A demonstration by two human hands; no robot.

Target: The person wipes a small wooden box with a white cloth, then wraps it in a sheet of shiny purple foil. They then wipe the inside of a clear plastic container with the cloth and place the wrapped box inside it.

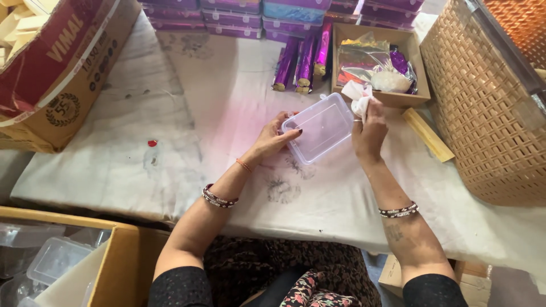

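A clear plastic box (318, 127) was held tilted above the table (170, 113), near its middle, between both hands. The left hand (273, 138) was closed on the box's near-left edge at 8 o'clock, thumb along the rim and fingers curled beneath; the right hand (368, 132) pinched a crumpled white cloth (358, 98) against the far-right corner at 2 o'clock. The wiping would probably be done best with the box kept steady by the left hand and the cloth worked along rim and corners, pressure kept light on the thin wall. Both forearms were extended from 6 o'clock, wrists slightly raised, bangles at each wrist. A tray (409, 98) of foil lay at 1 o'clock of the box, purple packs (301, 65) at 12, a wicker basket (483, 113) at 3.
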